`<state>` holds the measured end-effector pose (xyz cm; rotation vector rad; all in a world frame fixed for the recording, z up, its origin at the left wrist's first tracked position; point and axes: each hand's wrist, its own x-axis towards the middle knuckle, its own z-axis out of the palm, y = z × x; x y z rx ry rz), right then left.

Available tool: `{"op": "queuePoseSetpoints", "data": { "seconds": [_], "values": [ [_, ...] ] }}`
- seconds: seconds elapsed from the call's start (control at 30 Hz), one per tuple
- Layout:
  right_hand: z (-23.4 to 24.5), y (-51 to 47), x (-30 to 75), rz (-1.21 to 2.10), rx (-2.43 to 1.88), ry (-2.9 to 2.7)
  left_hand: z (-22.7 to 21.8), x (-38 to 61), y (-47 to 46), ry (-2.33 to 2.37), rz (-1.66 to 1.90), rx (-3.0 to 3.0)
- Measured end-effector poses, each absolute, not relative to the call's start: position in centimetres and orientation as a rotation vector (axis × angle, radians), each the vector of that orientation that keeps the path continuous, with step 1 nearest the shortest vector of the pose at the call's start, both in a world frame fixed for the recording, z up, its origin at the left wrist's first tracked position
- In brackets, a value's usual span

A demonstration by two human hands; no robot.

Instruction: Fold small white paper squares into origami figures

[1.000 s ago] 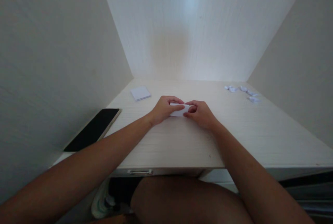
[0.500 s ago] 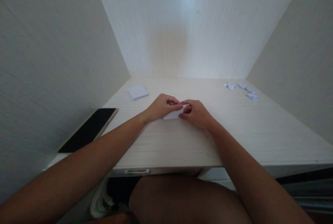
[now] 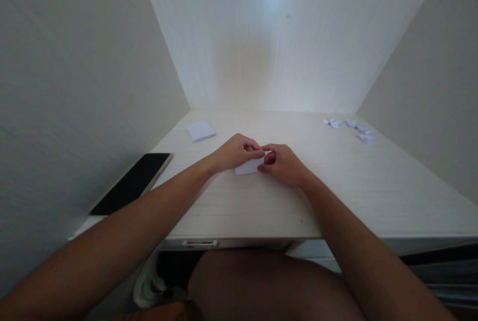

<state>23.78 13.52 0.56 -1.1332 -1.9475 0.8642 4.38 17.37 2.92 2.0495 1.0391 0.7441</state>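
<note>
A small white piece of paper point(image 3: 248, 166) lies on the pale wooden desk point(image 3: 261, 201) at its middle. My left hand point(image 3: 233, 153) curls over its upper left side, fingers pinched onto the paper's top edge. My right hand point(image 3: 284, 164) meets it from the right, thumb and fingers closed on the same paper. The lower left corner of the paper shows below my left hand; the rest is hidden under my fingers.
A stack of white paper squares point(image 3: 200, 130) sits at the back left. A dark phone point(image 3: 132, 183) lies at the desk's left edge. Several small folded paper pieces point(image 3: 351, 126) lie at the back right. Walls close the desk in on three sides.
The paper has turned from a flat strip between both hands to a tilted piece with its lower left corner sticking out. Both hands stayed close together at the desk's middle.
</note>
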Motion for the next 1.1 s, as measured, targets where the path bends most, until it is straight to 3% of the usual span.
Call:
{"op": "queuePoseSetpoints", "data": {
  "seconds": [1.1],
  "values": [
    [0.7, 13.6, 24.1, 0.909, -1.204, -1.846, 3.6, 2.8, 17.1, 1.003, 0.651, 1.985]
  ]
}}
